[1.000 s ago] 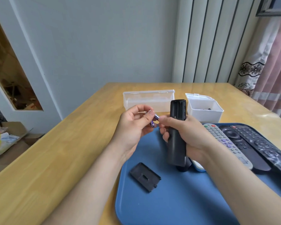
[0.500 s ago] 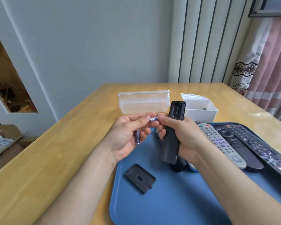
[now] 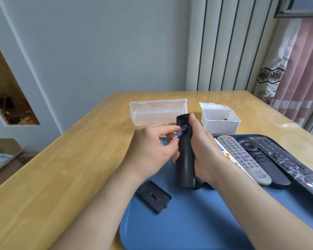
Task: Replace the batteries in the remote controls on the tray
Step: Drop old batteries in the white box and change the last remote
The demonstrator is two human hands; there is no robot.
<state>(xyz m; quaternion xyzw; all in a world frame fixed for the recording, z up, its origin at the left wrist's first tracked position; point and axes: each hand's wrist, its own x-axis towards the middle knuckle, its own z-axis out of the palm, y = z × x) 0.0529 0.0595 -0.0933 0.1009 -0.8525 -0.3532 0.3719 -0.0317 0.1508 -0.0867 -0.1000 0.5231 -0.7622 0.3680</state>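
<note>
My right hand [image 3: 202, 152] grips a black remote [image 3: 185, 159] upright over the blue tray [image 3: 188, 228], back side toward me with the battery bay open at its top. My left hand [image 3: 152, 150] pinches a blue battery [image 3: 179, 132] between thumb and fingers, its far end at the open bay. The remote's black battery cover [image 3: 154, 196] lies loose on the tray near my left wrist. A grey-white remote [image 3: 242, 157] and two black remotes [image 3: 264, 159] [image 3: 287, 163] lie side by side on the tray's right part.
Two clear plastic boxes stand on the wooden table [image 3: 70, 168] behind the tray: a long one [image 3: 158, 112] and a smaller open one [image 3: 220, 120] with dark items inside. A curtain hangs at the far right. Cardboard and clutter lie on the floor at left.
My left hand turned the battery from across my fingertips and brought it up to the open bay. My right hand stood the remote more upright. The second battery is out of sight.
</note>
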